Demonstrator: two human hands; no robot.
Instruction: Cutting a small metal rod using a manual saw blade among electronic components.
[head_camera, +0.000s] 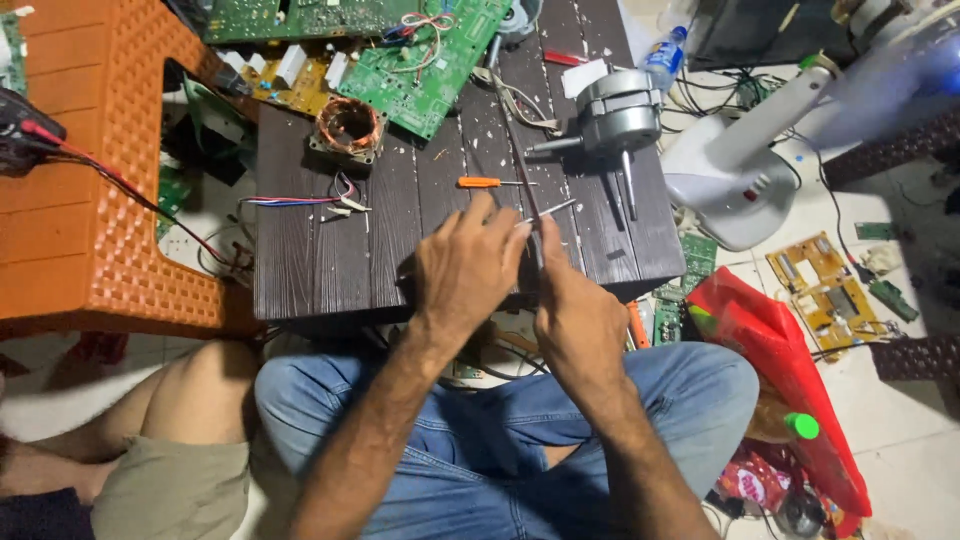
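Observation:
My left hand (465, 268) and my right hand (578, 318) meet over the front edge of a dark wood-grain table (320, 260). Both pinch a long thin dark rod (518, 165) that runs away from me across the table. A short silvery pin (553, 209) lies by my left fingertips; whether they touch it I cannot tell. Just beyond my hands lies a small orange-handled screwdriver (482, 182). A grey fan motor (618, 112) with its shaft pointing towards me sits to the right of the rod.
A copper-wound stator (348, 128) with coloured wires and green circuit boards (425, 60) cover the table's far side. An orange plastic stool (90, 170) stands left, a white fan base (730, 175) and a red bag (785, 375) right. Another person's knee (190, 400) is at lower left.

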